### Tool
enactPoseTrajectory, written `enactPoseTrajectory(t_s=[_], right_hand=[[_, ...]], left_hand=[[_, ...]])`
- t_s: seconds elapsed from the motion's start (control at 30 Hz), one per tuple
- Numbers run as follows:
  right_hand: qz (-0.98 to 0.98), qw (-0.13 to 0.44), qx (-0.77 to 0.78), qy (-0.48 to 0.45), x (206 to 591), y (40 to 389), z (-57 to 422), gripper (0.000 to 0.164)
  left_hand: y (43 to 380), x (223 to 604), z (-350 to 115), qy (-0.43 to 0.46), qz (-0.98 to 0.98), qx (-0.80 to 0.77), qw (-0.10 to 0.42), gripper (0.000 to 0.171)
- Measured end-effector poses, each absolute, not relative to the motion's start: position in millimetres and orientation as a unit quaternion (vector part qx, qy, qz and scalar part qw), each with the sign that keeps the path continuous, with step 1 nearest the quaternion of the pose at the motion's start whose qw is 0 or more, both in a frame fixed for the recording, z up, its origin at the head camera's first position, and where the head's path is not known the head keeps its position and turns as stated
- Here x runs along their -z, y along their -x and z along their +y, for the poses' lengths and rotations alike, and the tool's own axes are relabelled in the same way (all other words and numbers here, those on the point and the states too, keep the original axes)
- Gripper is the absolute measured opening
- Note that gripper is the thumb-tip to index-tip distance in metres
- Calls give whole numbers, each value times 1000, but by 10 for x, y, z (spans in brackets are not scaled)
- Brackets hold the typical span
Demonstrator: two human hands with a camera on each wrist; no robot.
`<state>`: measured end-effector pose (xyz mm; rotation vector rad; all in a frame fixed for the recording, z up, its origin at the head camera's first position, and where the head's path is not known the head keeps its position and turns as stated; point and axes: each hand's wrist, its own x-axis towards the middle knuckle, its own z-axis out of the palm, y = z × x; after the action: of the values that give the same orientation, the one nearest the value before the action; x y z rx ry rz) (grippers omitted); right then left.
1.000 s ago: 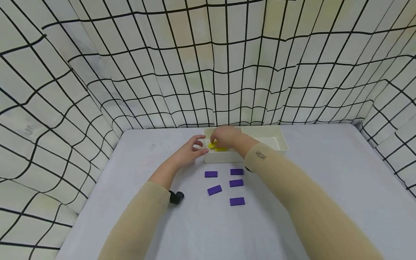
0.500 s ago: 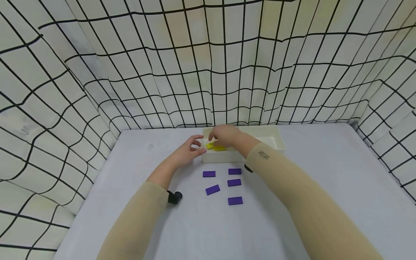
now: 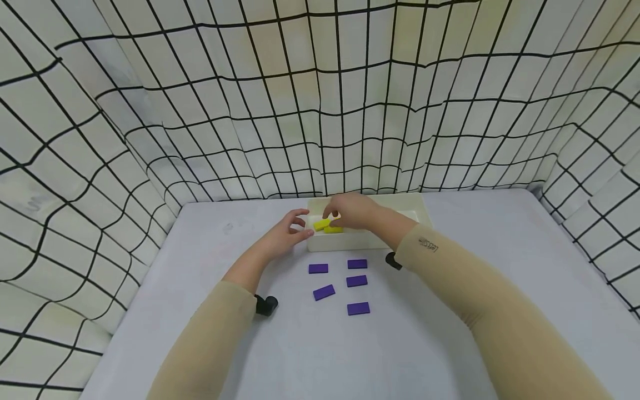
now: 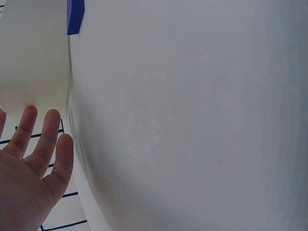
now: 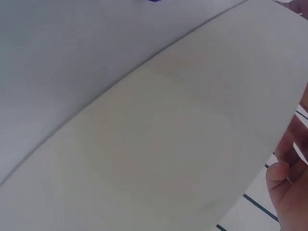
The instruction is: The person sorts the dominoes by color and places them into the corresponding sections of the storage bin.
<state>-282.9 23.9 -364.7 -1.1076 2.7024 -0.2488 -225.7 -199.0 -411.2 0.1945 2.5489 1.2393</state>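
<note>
In the head view, a cream box [image 3: 345,242] with two compartments stands at the back of the table. Several yellow blocks [image 3: 321,224] lie in its left compartment. My right hand [image 3: 352,212] reaches over that compartment with bent fingers, its fingertips right at the yellow blocks; I cannot tell whether it pinches one. My left hand [image 3: 281,235] is at the box's left end, fingers spread and slightly bent, thumb by the front corner. In the left wrist view its fingers [image 4: 43,139] show loosely extended beside the box wall.
Several purple blocks [image 3: 357,281] lie on the white table [image 3: 390,355] in front of the box, in two loose columns. A black grid net [image 3: 345,111] over white sheeting rises behind and along the sides. Both wrists wear small black cameras [image 3: 266,305].
The right hand and forearm have shifted slightly to the right relative to the box, exposing more of the yellow blocks. The left hand stays at the box's end. The whole view drifts a little.
</note>
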Motion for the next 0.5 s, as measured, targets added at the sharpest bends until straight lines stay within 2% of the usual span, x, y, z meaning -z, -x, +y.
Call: enactPoseTrajectory(t_s=[0.5], right_hand=[[919,57,67,385,3542,2447,679,27]], left_hand=[[2270,4100,-1961,-55,892,-422,154,69]])
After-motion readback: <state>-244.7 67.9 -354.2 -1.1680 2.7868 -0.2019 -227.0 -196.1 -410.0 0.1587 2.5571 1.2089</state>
